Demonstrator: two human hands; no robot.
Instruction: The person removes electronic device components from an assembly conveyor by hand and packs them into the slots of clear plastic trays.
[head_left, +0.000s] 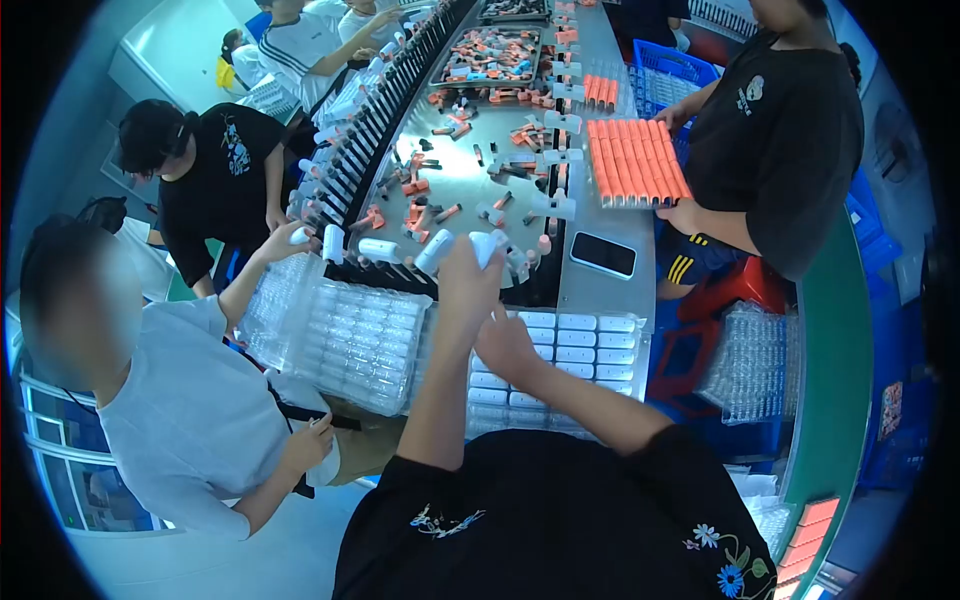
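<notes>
My left hand reaches up to the near end of the line, with its fingers closed round a white plastic piece. Just below it, my right hand is closed in a pinch; what its fingers hold, if anything, is too small to tell. Several white cases sit on the line's holders to the left of my left hand. Under my right forearm lies a clear tray filled with rows of white cases.
A person on the left touches a white case beside stacked clear trays. On the right, another person holds a tray of orange tubes. A phone lies on the metal edge. Loose orange and black parts cover the middle surface.
</notes>
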